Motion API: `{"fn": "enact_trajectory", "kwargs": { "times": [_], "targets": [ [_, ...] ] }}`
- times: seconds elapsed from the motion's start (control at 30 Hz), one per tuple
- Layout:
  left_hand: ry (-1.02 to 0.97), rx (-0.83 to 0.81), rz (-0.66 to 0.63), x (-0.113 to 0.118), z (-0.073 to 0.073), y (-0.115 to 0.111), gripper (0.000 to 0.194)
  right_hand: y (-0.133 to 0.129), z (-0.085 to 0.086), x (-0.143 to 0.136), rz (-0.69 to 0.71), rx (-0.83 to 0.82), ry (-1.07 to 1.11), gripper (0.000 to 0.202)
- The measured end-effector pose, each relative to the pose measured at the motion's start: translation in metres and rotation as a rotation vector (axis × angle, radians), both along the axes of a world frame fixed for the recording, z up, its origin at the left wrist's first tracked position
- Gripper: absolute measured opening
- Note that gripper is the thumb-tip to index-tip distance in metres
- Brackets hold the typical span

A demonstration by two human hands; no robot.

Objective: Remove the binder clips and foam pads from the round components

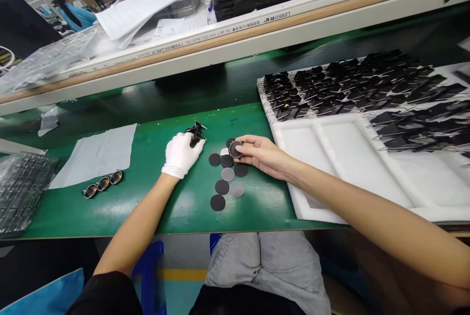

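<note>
Both hands are shown at work over the green desk [121, 207]. By the gloved left hand [180, 154] a small black clip-like part [196, 133] is gripped, fingers closed around its base; by the bare right hand [261, 154] a round black-rimmed disc [235, 149] is pinched between thumb and fingertips. The two hands are held near each other but apart, just above a scatter of loose discs [223, 178], taken here as the landmark.

Relative to the loose discs, the held disc is located at their far edge, the clip-like part just beyond and to the left. Three finished-looking ringed pieces [103, 184] are laid in a row well to the left of the discs, beside a white sheet [96, 154]. A white foam tray [352, 158] is placed to the right, with many black parts [363, 87] stacked on its far half.

The step in hand is judged to be the mating of disc and clip; the next move would call for the two pieces to be aligned face to face.

The held disc is tilted, its flat face turned toward the left hand; being round, no long axis is presented. The long axis of the clip cannot be told with certainty.
</note>
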State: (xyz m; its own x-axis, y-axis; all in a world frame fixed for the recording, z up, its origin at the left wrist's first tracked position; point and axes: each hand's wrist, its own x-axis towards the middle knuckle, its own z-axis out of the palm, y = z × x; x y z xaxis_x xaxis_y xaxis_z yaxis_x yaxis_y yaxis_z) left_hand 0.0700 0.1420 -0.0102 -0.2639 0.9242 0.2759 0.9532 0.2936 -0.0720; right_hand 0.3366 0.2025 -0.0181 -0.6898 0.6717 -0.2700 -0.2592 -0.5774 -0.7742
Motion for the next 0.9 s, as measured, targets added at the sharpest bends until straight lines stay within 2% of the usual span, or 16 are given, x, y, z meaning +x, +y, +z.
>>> {"fn": "enact_trajectory", "kwargs": {
  "times": [0.07, 0.2, 0.27, 0.37, 0.43, 0.5, 0.57, 0.63, 0.67, 0.8, 0.9],
  "targets": [
    [-0.004, -0.036, -0.041, 0.003, -0.001, -0.002, 0.024, 0.000, -0.001, 0.000, 0.006, 0.022, 0.014, 0.020],
    [-0.120, 0.013, -0.215, 0.008, 0.006, -0.012, 0.026, -0.002, -0.002, 0.003, 0.057, 0.150, 0.003, 0.028],
    [-0.291, 0.037, -0.332, 0.016, 0.014, -0.020, 0.027, -0.003, -0.002, 0.005, 0.114, 0.262, 0.000, 0.031],
    [-0.632, -0.134, -0.434, 0.035, 0.026, -0.030, 0.027, -0.006, -0.002, 0.007, 0.259, 0.371, 0.044, 0.033],
    [-0.812, -0.262, -0.408, 0.046, 0.029, -0.035, 0.028, -0.007, -0.003, 0.008, 0.312, 0.389, 0.065, 0.033],
    [-0.935, -0.273, -0.374, 0.051, 0.028, -0.039, 0.033, -0.007, -0.002, 0.008, 0.279, 0.385, 0.062, 0.032],
    [-1.009, -0.253, -0.390, 0.051, 0.024, -0.041, 0.047, -0.007, 0.000, 0.008, 0.212, 0.363, 0.056, 0.032],
    [-1.008, -0.264, -0.432, 0.051, 0.020, -0.042, 0.057, -0.006, 0.002, 0.008, 0.183, 0.347, 0.054, 0.032],
    [-0.976, -0.278, -0.434, 0.051, 0.019, -0.042, 0.056, -0.006, 0.002, 0.008, 0.188, 0.349, 0.053, 0.032],
    [-0.818, -0.277, -0.300, 0.062, 0.018, -0.042, 0.046, -0.007, -0.002, 0.006, 0.249, 0.402, 0.041, 0.029],
    [-0.821, -0.256, -0.233, 0.069, 0.020, -0.042, 0.046, -0.010, -0.003, 0.005, 0.267, 0.426, 0.039, 0.028]
  ]
}}
